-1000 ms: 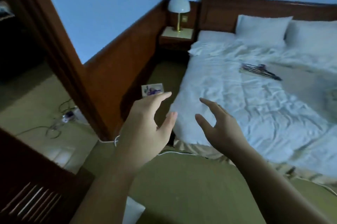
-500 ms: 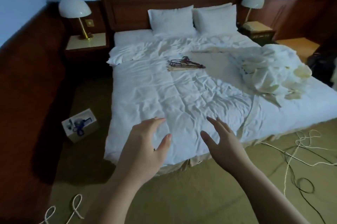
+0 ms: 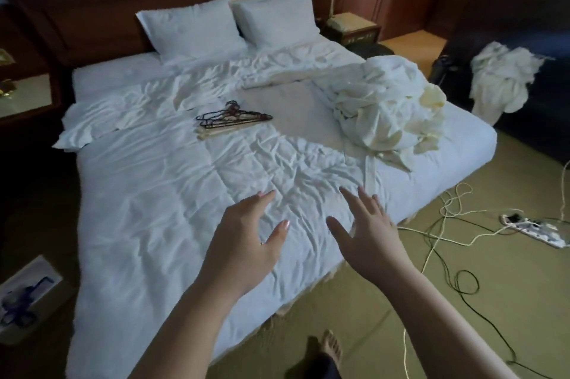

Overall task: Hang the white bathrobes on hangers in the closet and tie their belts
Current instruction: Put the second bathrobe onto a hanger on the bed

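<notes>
Both hands are held out empty over the foot of an unmade bed (image 3: pixel 148 193) in a dim room, the left hand (image 3: pixel 243 243) and the right hand (image 3: pixel 367 233) raised side by side with fingers spread and relaxed, nothing gripped and nothing touched. The white bathrobes (image 3: pixel 388 107) are seen heaped in a crumpled pile on the right side of the mattress, with what looks like a belt (image 3: pixel 371 168) trailing from the pile toward the bed's near edge. A small stack of hangers (image 3: pixel 231 119) is laid near the middle of the bedding, well apart from the pile and beyond both hands. A further white garment (image 3: pixel 499 79) is draped over a dark armchair past the bed's right side; whether it is another robe cannot be told. No closet is shown. The task is judged to be at its very start: nothing is yet lifted, hung or tied, and the approach to the bed appears to be the step in hand. The next move is expected to call for a reach across the mattress, so that one robe is drawn free of the tangle and a single hanger is separated from the stack. Cables (image 3: pixel 447 224) and a power strip (image 3: pixel 533 229) are strewn across the floor to the right.
</notes>
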Demonstrator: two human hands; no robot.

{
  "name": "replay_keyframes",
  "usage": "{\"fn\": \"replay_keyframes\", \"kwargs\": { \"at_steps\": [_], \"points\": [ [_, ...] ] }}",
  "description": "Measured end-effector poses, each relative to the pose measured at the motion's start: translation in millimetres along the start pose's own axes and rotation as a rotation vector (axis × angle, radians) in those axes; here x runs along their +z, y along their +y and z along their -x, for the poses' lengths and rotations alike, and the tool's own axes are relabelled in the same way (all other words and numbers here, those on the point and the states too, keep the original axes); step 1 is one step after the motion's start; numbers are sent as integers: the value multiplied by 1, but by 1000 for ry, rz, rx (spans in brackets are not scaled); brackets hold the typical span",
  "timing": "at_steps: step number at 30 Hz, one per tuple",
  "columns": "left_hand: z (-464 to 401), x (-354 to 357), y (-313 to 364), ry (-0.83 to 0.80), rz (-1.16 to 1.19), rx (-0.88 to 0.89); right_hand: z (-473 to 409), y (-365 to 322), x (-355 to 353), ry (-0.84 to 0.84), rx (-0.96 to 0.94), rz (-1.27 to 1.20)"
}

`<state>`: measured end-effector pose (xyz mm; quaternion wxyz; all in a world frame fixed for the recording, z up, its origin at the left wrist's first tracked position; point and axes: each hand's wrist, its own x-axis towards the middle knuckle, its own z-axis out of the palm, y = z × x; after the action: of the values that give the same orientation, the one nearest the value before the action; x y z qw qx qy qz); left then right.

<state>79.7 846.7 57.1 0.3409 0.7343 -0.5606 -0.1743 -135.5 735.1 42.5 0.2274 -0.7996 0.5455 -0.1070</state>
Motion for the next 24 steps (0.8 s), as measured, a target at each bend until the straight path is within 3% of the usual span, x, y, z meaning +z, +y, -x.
{"fn": "replay_keyframes", "kwargs": {
  "at_steps": [9,24],
  "points": [
    [-180,131,51,-151,-30,-80,-163,107,-47,-117,35,159],
    [-451,278,61,-226,19,-64,-395,213,-81,-178,137,4]
  ]
}}
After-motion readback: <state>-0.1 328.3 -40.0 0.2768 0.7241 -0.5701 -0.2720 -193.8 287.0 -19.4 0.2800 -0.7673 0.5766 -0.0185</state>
